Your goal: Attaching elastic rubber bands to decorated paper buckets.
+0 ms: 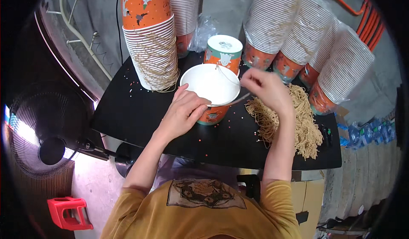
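A paper bucket [208, 85], white inside and orange outside with a green base band, stands upright at the table's middle. My left hand [185, 113] grips its near rim, thumb and fingers closed there. A thin tan cord [240, 99] runs from the near rim toward my right hand [266, 87], and another stretch leads from the bucket's far rim. My right hand is held just right of the bucket, its fingers pinched on the cord; the fingertips are partly blurred. Just behind stands an upside-down orange bucket [226, 53]. A heap of tan cords [300, 121] lies beneath my right forearm.
Tall stacks of nested buckets [155, 53] stand at the left, with cords draped over one. More plastic-wrapped stacks [272, 17] line the right back. Small beads dot the black table [140, 115]. A fan [44, 141] and a red stool [70, 213] are at the left.
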`<action>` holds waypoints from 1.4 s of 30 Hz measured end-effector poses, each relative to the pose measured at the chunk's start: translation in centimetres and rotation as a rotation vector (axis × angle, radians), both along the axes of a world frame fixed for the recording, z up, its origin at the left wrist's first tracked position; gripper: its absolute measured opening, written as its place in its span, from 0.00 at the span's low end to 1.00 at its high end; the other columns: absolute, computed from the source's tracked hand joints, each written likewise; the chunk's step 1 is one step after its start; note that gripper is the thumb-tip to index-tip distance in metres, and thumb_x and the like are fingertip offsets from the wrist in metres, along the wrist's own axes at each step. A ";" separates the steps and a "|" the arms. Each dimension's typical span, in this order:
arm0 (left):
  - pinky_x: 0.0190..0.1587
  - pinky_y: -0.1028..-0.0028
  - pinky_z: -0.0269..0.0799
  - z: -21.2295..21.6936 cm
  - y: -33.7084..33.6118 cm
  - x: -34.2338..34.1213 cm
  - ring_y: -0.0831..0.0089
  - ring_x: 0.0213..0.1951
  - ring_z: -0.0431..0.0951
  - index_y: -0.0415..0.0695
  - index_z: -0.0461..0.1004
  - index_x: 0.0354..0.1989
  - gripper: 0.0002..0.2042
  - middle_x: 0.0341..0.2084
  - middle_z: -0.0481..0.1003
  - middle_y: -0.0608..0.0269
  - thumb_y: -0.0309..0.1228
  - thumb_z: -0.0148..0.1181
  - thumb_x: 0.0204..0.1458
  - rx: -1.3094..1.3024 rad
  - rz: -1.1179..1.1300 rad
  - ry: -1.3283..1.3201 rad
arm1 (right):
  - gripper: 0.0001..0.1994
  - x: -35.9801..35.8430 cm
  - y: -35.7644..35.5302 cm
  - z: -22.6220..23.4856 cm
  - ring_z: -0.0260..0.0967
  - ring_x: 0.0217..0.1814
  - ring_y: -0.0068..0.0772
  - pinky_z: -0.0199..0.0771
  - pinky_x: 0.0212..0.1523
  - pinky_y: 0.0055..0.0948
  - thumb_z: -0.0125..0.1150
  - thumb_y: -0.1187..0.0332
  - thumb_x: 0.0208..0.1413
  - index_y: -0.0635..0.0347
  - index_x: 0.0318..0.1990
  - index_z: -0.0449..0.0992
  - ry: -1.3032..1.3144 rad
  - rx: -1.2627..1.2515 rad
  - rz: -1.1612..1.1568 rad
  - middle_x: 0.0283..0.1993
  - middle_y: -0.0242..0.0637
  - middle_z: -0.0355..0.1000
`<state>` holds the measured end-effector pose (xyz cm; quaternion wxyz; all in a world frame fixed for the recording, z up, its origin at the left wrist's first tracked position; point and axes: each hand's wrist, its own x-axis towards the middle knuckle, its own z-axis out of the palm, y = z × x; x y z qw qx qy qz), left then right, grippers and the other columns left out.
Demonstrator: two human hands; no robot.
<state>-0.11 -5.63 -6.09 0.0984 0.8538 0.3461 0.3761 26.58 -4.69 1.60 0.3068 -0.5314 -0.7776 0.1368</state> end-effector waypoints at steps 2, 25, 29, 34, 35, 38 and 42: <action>0.66 0.55 0.52 0.0 -0.1 0.0 0.64 0.42 0.74 0.44 0.77 0.38 0.06 0.30 0.72 0.60 0.29 0.57 0.54 0.021 -0.003 -0.003 | 0.10 1.4 -0.3 -2.3 0.75 0.36 0.47 0.74 0.39 0.38 0.58 0.65 0.55 0.57 0.43 0.76 -0.237 -0.061 -0.086 0.32 0.42 0.78; 0.64 0.56 0.56 -0.3 1.0 -2.3 0.54 0.59 0.67 0.42 0.75 0.40 0.06 0.43 0.71 0.57 0.26 0.57 0.55 0.129 -0.088 -0.024 | 0.17 0.1 0.3 -8.1 0.73 0.43 0.46 0.72 0.42 0.38 0.61 0.63 0.56 0.51 0.53 0.72 -0.062 0.172 0.034 0.42 0.43 0.73; 0.62 0.61 0.59 4.6 1.5 -5.0 0.59 0.58 0.69 0.42 0.74 0.40 0.06 0.44 0.72 0.58 0.28 0.56 0.56 -0.232 -0.167 -0.174 | 0.11 -1.0 0.1 -4.3 0.69 0.40 0.32 0.70 0.41 0.28 0.65 0.66 0.53 0.57 0.42 0.77 0.117 0.127 0.151 0.38 0.34 0.67; 0.54 0.75 0.65 13.0 2.8 -7.6 0.78 0.49 0.71 0.41 0.70 0.53 0.17 0.47 0.73 0.66 0.36 0.58 0.59 -0.390 -0.257 -0.652 | 0.10 -4.2 3.6 1.2 0.67 0.34 0.18 0.68 0.35 0.20 0.53 0.64 0.64 0.62 0.40 0.72 0.869 -0.239 0.267 0.37 0.29 0.69; 0.59 0.72 0.61 14.0 3.3 -8.0 0.74 0.55 0.69 0.41 0.68 0.57 0.21 0.52 0.71 0.62 0.40 0.56 0.59 -0.260 -0.312 -0.676 | 0.11 -5.4 4.1 2.6 0.68 0.33 0.18 0.69 0.34 0.21 0.51 0.63 0.65 0.62 0.43 0.71 1.048 -0.268 0.285 0.37 0.29 0.69; 0.68 0.66 0.49 16.6 4.2 -8.8 0.67 0.67 0.56 0.41 0.58 0.66 0.34 0.64 0.59 0.57 0.55 0.45 0.60 -0.153 -0.371 -0.745 | 0.14 -8.3 5.8 6.4 0.73 0.39 0.29 0.77 0.36 0.27 0.51 0.66 0.64 0.68 0.50 0.69 1.358 -0.230 0.262 0.45 0.40 0.71; 0.71 0.63 0.38 20.0 9.2 -11.8 0.63 0.72 0.44 0.43 0.50 0.70 0.45 0.70 0.47 0.55 0.68 0.39 0.55 0.146 -0.375 -0.654 | 0.09 -13.5 12.0 10.5 0.70 0.33 0.22 0.74 0.33 0.16 0.51 0.66 0.64 0.63 0.39 0.72 1.649 -0.491 0.658 0.37 0.32 0.73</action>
